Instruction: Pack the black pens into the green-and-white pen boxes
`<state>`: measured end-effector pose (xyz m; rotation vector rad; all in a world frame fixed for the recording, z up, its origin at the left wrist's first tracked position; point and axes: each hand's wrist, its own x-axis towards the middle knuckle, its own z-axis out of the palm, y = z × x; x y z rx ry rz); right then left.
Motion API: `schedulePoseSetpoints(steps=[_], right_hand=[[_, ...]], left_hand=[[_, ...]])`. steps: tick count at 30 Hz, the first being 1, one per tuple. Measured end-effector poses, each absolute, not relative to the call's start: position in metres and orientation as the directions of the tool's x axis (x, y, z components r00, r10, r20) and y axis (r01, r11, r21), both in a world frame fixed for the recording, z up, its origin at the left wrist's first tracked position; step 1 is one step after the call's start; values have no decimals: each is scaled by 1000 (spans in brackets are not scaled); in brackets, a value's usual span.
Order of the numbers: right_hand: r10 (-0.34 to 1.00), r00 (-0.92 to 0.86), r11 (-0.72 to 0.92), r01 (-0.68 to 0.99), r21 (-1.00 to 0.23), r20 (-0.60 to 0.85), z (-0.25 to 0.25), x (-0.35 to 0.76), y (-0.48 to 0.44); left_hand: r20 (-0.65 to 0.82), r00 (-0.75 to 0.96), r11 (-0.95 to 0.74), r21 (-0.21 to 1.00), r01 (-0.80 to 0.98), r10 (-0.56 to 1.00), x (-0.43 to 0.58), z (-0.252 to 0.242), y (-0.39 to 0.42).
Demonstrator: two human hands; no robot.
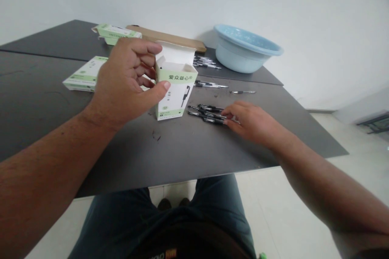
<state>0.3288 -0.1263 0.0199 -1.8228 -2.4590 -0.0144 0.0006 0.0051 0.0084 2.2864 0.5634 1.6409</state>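
Observation:
A white and green pen box (174, 93) stands upright on the table, tilted a little, with its top flap raised. My left hand (127, 75) grips it from the left, thumb on the printed front and fingers behind. To the right lies a small bunch of black gel pens (208, 114), caps pointing left. The fingers of my right hand (247, 121) are closed around the right ends of these pens, which hides that part of them. How many pens are in the fingers is hard to make out.
More pens (211, 84) lie behind the box, and a single pen (242, 92) lies apart. Farther back are a light blue basin (243, 54) and a flat brown cardboard piece (176, 39). Other pen boxes (86, 73) lie at left. The dark table (182, 153) has its front edge before my legs.

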Motion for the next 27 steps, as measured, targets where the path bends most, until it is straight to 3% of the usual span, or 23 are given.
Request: schedulePoseSetpoints(steps=[10, 27], right_hand=[[946, -318, 308, 943, 130, 63, 3, 318, -144], [943, -325, 316, 942, 114, 69, 1, 292, -128]], left_hand=[[839, 267, -880, 453, 143, 475, 2, 7, 5], [825, 286, -873, 462, 155, 487, 3, 10, 1]])
